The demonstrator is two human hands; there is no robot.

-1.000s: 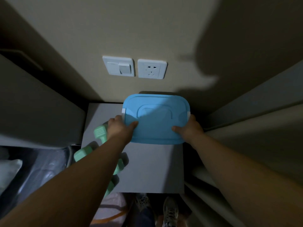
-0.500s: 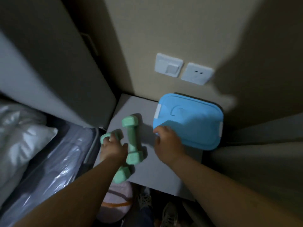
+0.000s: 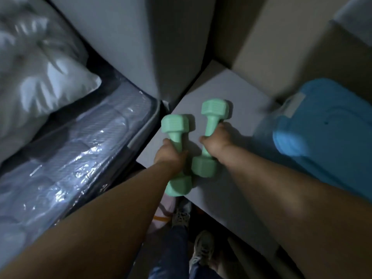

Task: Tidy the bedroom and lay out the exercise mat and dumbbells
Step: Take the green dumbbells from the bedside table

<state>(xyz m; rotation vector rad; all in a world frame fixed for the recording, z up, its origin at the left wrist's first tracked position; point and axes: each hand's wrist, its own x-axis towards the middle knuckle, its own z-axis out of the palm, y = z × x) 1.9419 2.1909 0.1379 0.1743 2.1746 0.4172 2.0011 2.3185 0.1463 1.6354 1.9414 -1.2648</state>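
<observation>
Two mint-green dumbbells with hexagonal heads lie side by side on the grey counter (image 3: 237, 91), long axes roughly parallel and running away from the person toward the wall. The left hand (image 3: 169, 156) has its grip closed around the handle of the left dumbbell (image 3: 174, 125); the right hand (image 3: 218, 140) has its grip closed around the handle of the right dumbbell (image 3: 214, 110). A blue lidded box (image 3: 326, 127) sits on the counter to the right, apart from them. A plastic-wrapped mattress (image 3: 84, 141) lies to the left.

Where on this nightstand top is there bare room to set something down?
The nightstand top is bare at its far corner beyond the dumbbell heads, and along the near edge under the right forearm. It is crowded where the left hand and right hand grip the dumbbells, and under the blue lid.
</observation>
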